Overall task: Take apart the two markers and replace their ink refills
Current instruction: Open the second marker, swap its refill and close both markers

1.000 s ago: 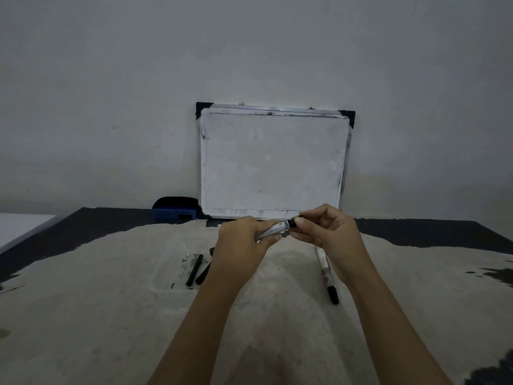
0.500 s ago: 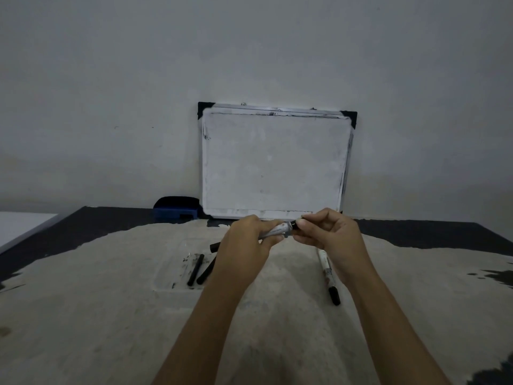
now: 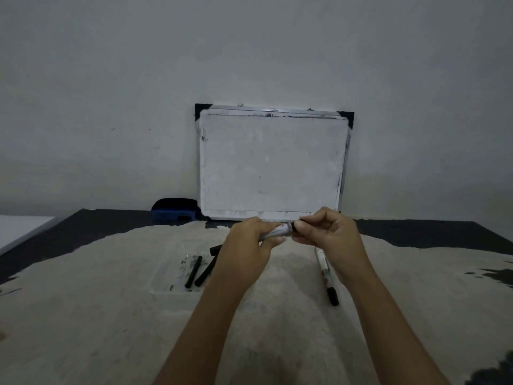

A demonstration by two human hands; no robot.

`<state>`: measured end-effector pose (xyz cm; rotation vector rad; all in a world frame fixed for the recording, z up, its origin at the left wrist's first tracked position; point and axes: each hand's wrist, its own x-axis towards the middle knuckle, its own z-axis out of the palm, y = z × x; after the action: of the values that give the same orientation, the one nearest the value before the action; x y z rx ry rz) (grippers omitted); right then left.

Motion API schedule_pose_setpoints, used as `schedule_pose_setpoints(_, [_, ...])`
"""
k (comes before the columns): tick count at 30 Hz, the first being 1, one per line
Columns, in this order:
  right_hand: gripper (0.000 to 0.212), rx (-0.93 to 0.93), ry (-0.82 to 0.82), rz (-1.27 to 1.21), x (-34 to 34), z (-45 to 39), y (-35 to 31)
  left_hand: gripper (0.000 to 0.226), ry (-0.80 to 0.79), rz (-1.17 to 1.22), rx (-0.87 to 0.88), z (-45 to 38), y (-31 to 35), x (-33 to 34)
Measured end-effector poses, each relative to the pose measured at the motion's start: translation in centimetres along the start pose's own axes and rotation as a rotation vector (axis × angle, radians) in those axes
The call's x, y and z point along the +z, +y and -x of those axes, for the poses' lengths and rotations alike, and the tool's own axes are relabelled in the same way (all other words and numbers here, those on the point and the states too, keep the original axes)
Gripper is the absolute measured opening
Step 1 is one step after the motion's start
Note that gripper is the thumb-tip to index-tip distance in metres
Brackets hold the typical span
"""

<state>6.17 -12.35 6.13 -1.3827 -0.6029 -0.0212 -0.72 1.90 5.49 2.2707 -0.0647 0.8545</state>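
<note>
While both hands hover above the worn beige-and-black bench (image 3: 111, 315), left hand (image 3: 247, 245) fingers clamp the white marker barrel (image 3: 277, 231); right hand (image 3: 330, 234) fingers pinch its black end. Second white marker with black cap (image 3: 325, 269) lies right. Two black refill sticks (image 3: 197, 270) rest left.

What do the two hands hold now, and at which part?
One marker: left hand wraps its barrel, right hand pinches its black end.
</note>
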Motion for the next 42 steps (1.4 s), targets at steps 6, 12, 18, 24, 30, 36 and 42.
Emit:
schedule_pose_setpoints(6, [0.007, 0.031, -0.014, -0.038, -0.1, 0.0, 0.1, 0.028, -0.004, -0.003, -0.026, 0.0, 0.0, -0.1])
schedule_pose_setpoints(12, [0.025, 0.076, -0.117, -0.181, -0.9, 0.1, -0.9, 0.024, -0.024, 0.097, -0.011, -0.2, 0.1, -0.3])
schedule_pose_setpoints(18, [0.024, 0.075, -0.117, -0.224, -0.4, 0.0, -0.8, 0.017, -0.067, 0.150, -0.009, -0.2, 0.4, -0.4])
schedule_pose_setpoints(24, [0.038, 0.072, -0.101, -0.369, -1.4, -0.2, -0.8, 0.013, -0.112, 0.167, -0.021, -0.1, 0.3, -0.3])
schedule_pose_setpoints(30, [0.028, 0.125, -0.194, -0.211, -1.8, 0.0, -1.2, 0.016, -0.081, 0.166, -0.025, 0.0, 0.3, -0.5])
schedule_pose_setpoints(36, [0.021, 0.065, -0.221, 0.099, -1.6, 0.2, -1.4, 0.028, -0.110, 0.131, -0.036, -0.1, 0.0, -0.6])
schedule_pose_setpoints(42, [0.016, 0.023, -0.208, 0.129, -1.5, 0.1, -1.3, 0.034, -0.109, 0.042, -0.028, -0.1, -0.3, -0.8])
